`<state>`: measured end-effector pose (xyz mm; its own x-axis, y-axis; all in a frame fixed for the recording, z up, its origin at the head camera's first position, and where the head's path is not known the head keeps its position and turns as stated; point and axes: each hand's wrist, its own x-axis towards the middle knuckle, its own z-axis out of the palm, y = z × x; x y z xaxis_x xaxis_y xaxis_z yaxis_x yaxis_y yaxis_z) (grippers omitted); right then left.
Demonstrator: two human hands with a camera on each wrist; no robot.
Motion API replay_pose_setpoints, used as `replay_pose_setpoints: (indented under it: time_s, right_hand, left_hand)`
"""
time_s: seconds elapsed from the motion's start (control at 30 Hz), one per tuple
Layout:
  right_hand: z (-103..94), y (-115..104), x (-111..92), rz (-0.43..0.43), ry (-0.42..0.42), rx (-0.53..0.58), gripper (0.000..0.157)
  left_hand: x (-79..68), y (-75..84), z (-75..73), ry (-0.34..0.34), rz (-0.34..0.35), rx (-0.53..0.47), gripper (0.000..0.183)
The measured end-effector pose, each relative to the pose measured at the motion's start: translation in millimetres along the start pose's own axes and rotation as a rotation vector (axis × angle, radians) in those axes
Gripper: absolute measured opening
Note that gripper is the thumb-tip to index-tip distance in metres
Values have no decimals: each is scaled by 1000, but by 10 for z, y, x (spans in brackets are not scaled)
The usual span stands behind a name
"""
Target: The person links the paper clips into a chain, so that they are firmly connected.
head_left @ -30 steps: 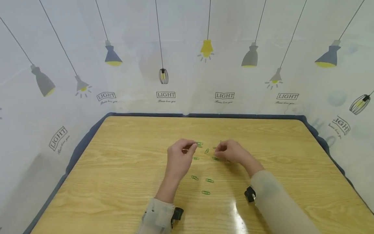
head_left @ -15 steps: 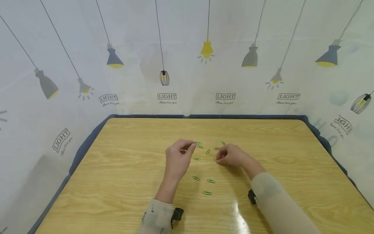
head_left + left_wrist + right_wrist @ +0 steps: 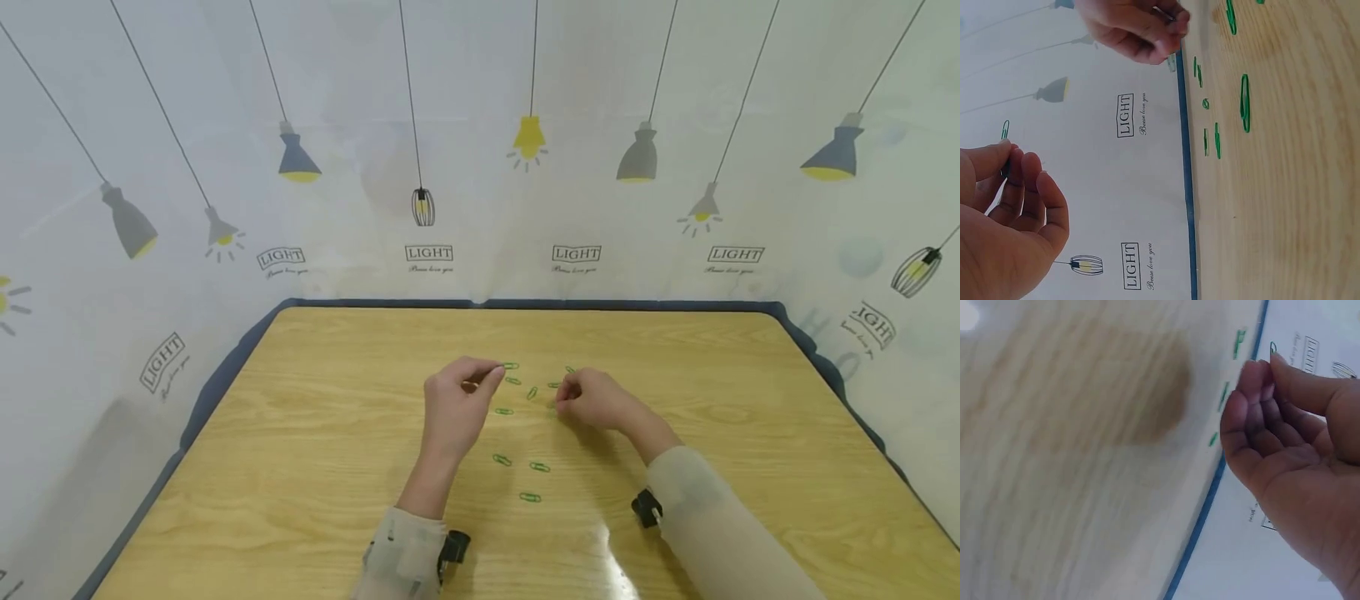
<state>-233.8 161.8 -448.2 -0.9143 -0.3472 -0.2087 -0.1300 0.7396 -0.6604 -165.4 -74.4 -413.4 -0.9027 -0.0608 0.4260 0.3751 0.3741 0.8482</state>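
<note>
My left hand pinches a green paper clip between thumb and forefinger; its looped end sticks out past the fingertips, above the table. To the right, my right hand pinches another green paper clip by its end, fingers curled, with only a small part showing. Between and in front of the hands, several more green paper clips lie apart on the wood, among them a paper clip in the middle, a paper clip by the left wrist and a paper clip nearest me.
The light wooden table has a dark blue edge along its back and sides. A white wall covering printed with lamps stands behind it. Both wrists wear a small black camera, such as the left one.
My right hand has closed on a paper clip lying at its fingertips and lifted it slightly. The left hand holds its clip nearly still. The head view has shifted a little.
</note>
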Motion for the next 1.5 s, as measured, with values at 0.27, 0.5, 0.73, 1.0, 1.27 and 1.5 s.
replay_pose_setpoints:
  time_s: [0.27,0.5,0.73,1.0,1.27,1.5]
  right_hand:
    - [-261,-395,-201,-23,211,255,22]
    - [-316,-802,-400,-123,301,330,22]
    - [-199,-1011,-464,-207,341,316,17]
    - [-83,-1075,-447,-231,333,275,14]
    - [-87,-1038,-495,-214,333,285,19]
    - [-95,-984,-503,-214,323,308,21]
  left_hand:
    - [10,14,9,-6,40,30,9]
    - [22,-1,21,-8,95,88,10]
    - [33,29,15,8,138,122,8]
    - [36,45,0,15,167,160,7]
    - [15,81,-5,23,211,188,7]
    - [-6,79,2,36,243,214,6]
